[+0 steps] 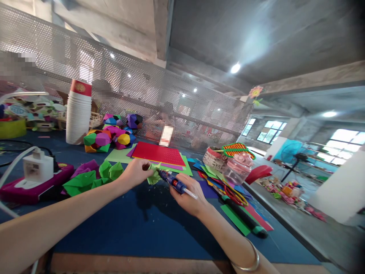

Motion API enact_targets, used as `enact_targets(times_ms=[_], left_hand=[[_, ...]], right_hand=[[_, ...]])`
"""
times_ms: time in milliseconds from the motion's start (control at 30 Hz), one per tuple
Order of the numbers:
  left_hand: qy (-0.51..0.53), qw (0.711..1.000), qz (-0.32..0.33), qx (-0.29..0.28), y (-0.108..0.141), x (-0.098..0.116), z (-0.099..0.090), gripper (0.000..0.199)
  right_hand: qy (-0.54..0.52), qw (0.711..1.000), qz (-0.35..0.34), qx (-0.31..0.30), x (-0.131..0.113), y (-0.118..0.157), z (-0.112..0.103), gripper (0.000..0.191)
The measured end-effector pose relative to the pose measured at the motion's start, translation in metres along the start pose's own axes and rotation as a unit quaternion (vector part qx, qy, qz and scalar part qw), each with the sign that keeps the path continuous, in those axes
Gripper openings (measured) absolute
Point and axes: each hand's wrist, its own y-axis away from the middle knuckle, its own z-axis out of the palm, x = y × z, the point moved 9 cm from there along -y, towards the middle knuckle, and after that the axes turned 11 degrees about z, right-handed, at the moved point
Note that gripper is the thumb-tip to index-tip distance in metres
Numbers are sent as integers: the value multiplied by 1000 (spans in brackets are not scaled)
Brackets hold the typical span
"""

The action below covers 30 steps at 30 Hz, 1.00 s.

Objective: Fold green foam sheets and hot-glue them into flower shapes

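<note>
Left hand (135, 173): closed in a pinch on the light-green folded paper (154, 176).
Right hand (191, 201): wrapped around the blue glue gun (178, 185), a clear glue stick (191, 193) jutting from its rear; a silvery bangle (256, 262) circles the forearm.
Light-green folded paper: between the hands, over the blue tabletop (128, 234), with the nozzle at its right side; whether they touch, I cannot tell.
Left side: green folded pieces (81, 183) beside a magenta power strip (18, 192) bearing a white adapter (42, 167).
Beyond the hands: a red sheet (156, 153) atop other coloured sheets; multicoloured paper balls (101, 139) near a tall stack of paper cups (78, 116).
Right side: a pink-lidded clear jar (237, 171) next to a basket (214, 158); nearer, a black-and-green tool (242, 214).
Backdrop: a perforated screen (137, 97).
</note>
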Motion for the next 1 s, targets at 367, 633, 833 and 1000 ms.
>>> enact_targets(times_ms=[367, 633, 833, 1000], left_hand=[[0, 1000, -4, 18, 0, 1, -5, 27], [-13, 1000, -6, 27, -2, -1, -10, 24], [31, 998, -52, 31, 0, -8, -11, 20], [114, 989, -95, 12, 5, -11, -1, 20]], right_hand=[[-1, 1000, 12, -6, 4, -1, 0, 9], [2, 1000, 26, -9, 7, -2, -1, 8], [-20, 991, 125, 29, 52, -8, -24, 16], [-51, 961, 268, -45, 118, 6, -15, 36]])
